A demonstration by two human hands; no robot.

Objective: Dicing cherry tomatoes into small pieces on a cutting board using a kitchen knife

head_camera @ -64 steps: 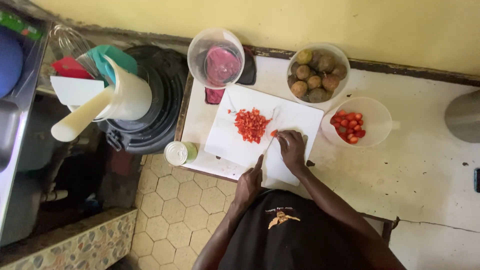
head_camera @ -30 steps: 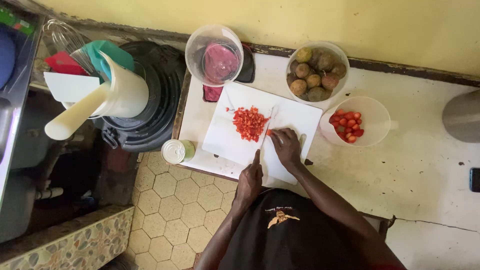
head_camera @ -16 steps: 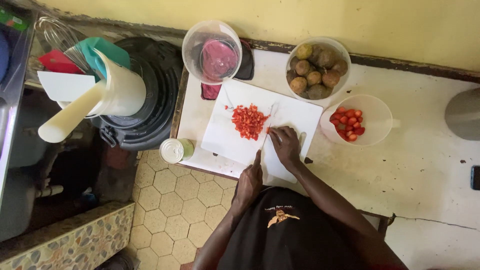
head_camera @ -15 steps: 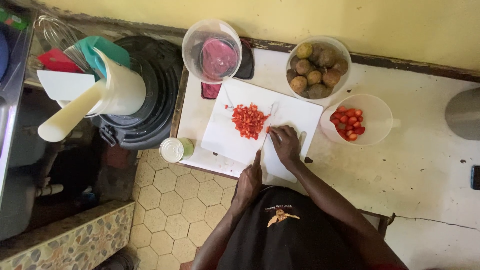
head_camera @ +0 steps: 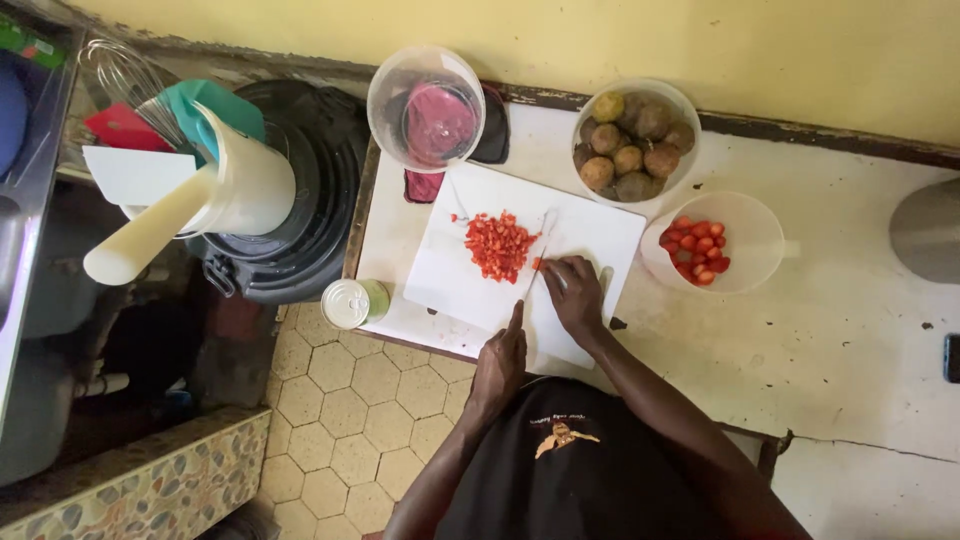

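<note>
White, chipped and stained, the worktop (head_camera: 850,350) is seen from above, with a black bin (head_camera: 310,190) standing beside its left edge over the tiled floor (head_camera: 340,400). A white cutting board (head_camera: 450,270) is laid near the worktop's front edge. Behind it, a clear bowl (head_camera: 385,110) with a pink base is set, and a bowl of brownish round fruit (head_camera: 630,140) stands further right. A clear bowl of small red tomatoes (head_camera: 760,240) is placed just right of the board. The left hand (head_camera: 500,360) is clenched around the handle of a knife (head_camera: 535,262), whose blade is angled over the board. The right hand (head_camera: 575,295) is pressed on a red piece (head_camera: 538,264) at the blade, fingers curled. A pile of chopped red pieces (head_camera: 498,245) is gathered mid-board.
</note>
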